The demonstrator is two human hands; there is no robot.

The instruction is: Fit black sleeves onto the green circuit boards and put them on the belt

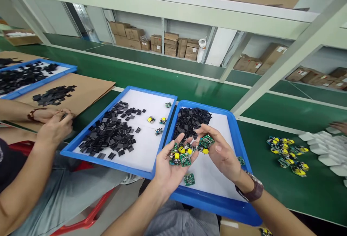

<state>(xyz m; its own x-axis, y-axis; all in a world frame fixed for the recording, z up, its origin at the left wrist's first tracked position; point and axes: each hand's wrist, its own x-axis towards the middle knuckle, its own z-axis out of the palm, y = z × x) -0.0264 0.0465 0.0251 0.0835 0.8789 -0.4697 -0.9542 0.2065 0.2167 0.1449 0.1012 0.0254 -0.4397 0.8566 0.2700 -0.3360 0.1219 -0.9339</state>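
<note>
Several small green circuit boards with yellow parts rest in my left hand, its palm up and fingers curled around them. My right hand grips another circuit board between thumb and fingers, close beside the left. Both hands are above the right blue tray, which is lined in white. In this tray a loose circuit board lies below my left hand, and one more sits at the right wall. A heap of black square pieces is partly hidden behind my fingers.
The left blue tray holds black squares and several boards. A co-worker's hands work beside cardboard at left. On the green table, boards lie near white pieces. A slanted post stands ahead.
</note>
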